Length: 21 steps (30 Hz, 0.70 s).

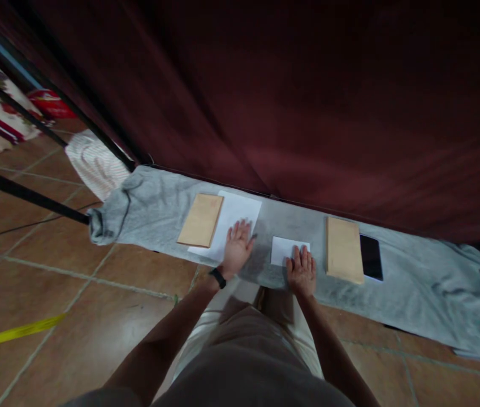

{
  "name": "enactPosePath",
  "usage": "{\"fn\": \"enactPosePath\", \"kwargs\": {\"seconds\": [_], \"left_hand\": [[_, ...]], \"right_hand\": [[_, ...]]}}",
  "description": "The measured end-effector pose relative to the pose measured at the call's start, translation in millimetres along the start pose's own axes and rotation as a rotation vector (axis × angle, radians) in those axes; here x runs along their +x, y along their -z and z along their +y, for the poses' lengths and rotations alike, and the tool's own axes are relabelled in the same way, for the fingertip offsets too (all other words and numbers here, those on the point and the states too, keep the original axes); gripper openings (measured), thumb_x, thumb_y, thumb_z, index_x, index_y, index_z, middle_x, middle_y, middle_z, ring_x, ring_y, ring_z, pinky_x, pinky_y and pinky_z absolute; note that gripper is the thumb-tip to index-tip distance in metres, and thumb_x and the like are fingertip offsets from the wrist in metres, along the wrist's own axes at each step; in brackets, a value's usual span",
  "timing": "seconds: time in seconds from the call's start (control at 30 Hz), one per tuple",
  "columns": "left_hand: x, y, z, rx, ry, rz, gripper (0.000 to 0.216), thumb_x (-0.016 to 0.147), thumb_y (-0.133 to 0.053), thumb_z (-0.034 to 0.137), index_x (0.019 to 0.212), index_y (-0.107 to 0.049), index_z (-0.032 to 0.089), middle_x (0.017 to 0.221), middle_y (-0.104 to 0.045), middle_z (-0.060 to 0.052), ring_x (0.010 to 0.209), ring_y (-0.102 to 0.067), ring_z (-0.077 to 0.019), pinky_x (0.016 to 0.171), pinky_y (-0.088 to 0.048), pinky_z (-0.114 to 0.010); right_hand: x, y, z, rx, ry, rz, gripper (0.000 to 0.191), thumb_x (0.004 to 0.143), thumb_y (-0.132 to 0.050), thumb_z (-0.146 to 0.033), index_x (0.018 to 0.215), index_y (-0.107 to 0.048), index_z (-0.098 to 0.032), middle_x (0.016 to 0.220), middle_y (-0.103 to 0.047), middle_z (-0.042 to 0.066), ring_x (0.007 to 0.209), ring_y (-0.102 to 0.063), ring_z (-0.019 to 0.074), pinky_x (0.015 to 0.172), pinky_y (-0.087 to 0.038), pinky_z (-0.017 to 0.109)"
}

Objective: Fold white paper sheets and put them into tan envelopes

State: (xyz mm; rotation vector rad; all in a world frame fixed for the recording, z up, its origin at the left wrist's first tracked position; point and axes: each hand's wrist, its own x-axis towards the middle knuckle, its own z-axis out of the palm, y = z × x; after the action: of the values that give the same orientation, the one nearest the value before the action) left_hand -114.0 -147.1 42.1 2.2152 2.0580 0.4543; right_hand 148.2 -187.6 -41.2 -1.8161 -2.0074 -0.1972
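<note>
My left hand (237, 247), with a black band on its wrist, lies flat with fingers stretched over the lower right part of a large white sheet of paper (243, 204). A tan envelope (200, 220) overlaps the left side of that sheet. My right hand (302, 271) rests open, its fingertips on the right part of a smaller folded or cut white paper (282, 249). To its right lies a second tan envelope (344, 250), partly covering a dark-screened phone or tablet (371, 257). Neither hand grasps anything.
A grey cloth (418, 282) covers the long narrow bench. Behind it hangs a dark red curtain (307, 141). Black poles (27, 195) stand at the left, near a striped cloth (95, 161). A yellow strip (23, 330) lies on the tiled floor (108, 333).
</note>
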Motion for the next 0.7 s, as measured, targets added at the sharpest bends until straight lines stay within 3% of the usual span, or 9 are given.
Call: {"fn": "enactPosePath", "kwargs": {"seconds": [0.07, 0.13, 0.2, 0.27, 0.37, 0.47, 0.7], "left_hand": [[14.2, 21.1, -43.2, 0.027, 0.171, 0.077, 0.063, 0.103, -0.038, 0.042, 0.154, -0.036, 0.005, 0.162, -0.035, -0.024, 0.153, -0.028, -0.0364, 0.122, -0.028, -0.055], [23.1, 38.0, -86.4, 0.052, 0.345, 0.128, 0.063, 0.102, -0.040, 0.039, 0.153, -0.034, 0.004, 0.155, -0.043, -0.030, 0.147, -0.037, -0.0407, 0.116, -0.033, -0.060], [24.8, 48.0, -122.2, 0.052, 0.589, 0.100, 0.073, 0.095, -0.054, 0.049, 0.152, -0.036, 0.006, 0.145, -0.052, -0.029, 0.138, -0.048, -0.0414, 0.109, -0.041, -0.055], [21.1, 50.9, -146.0, 0.042, 0.692, 0.029, 0.087, 0.086, -0.065, 0.055, 0.150, -0.036, 0.003, 0.139, -0.055, -0.031, 0.131, -0.051, -0.0444, 0.103, -0.044, -0.053], [14.3, 48.4, -161.0, 0.041, 0.692, -0.022, 0.082, 0.081, -0.069, 0.057, 0.143, -0.044, 0.009, 0.135, -0.056, -0.027, 0.127, -0.053, -0.0439, 0.099, -0.045, -0.051], [13.8, 46.6, -164.8, 0.041, 0.704, 0.003, 0.072, 0.079, -0.070, 0.054, 0.135, -0.051, 0.012, 0.132, -0.057, -0.025, 0.125, -0.054, -0.0427, 0.098, -0.045, -0.050], [15.4, 54.9, -185.5, -0.110, 0.777, 0.158, 0.077, 0.073, -0.074, 0.040, 0.134, -0.046, 0.002, 0.125, -0.060, -0.025, 0.123, -0.056, -0.0373, 0.100, -0.047, -0.044]], "right_hand": [[-0.7, -1.1, -0.3, -0.001, -0.003, 0.013, 0.060, 0.105, -0.038, -0.042, 0.158, -0.038, -0.014, 0.162, -0.037, 0.021, 0.144, -0.041, 0.0363, 0.114, -0.036, 0.057], [-1.3, -1.7, -0.5, -0.010, 0.001, 0.025, 0.060, 0.104, -0.039, -0.042, 0.158, -0.038, -0.015, 0.161, -0.038, 0.021, 0.143, -0.043, 0.0362, 0.114, -0.036, 0.056], [-1.6, -1.9, -0.4, -0.022, 0.006, 0.028, 0.060, 0.105, -0.040, -0.042, 0.158, -0.038, -0.015, 0.162, -0.038, 0.021, 0.142, -0.044, 0.0362, 0.114, -0.036, 0.055], [-1.5, -1.7, 0.0, -0.038, 0.011, 0.023, 0.060, 0.105, -0.040, -0.043, 0.158, -0.039, -0.015, 0.162, -0.037, 0.021, 0.141, -0.044, 0.0362, 0.114, -0.036, 0.054], [-1.2, -1.3, 0.7, -0.053, 0.015, 0.018, 0.060, 0.105, -0.040, -0.044, 0.157, -0.039, -0.015, 0.162, -0.037, 0.021, 0.142, -0.044, 0.0358, 0.114, -0.036, 0.054], [-1.0, -1.4, 0.9, -0.054, 0.009, 0.014, 0.059, 0.106, -0.039, -0.044, 0.157, -0.040, -0.015, 0.162, -0.037, 0.020, 0.143, -0.043, 0.0352, 0.114, -0.035, 0.053], [-0.1, -2.1, 0.0, -0.063, -0.015, -0.011, 0.059, 0.106, -0.037, -0.046, 0.156, -0.043, -0.015, 0.162, -0.038, 0.020, 0.143, -0.043, 0.0340, 0.116, -0.033, 0.052]]}}
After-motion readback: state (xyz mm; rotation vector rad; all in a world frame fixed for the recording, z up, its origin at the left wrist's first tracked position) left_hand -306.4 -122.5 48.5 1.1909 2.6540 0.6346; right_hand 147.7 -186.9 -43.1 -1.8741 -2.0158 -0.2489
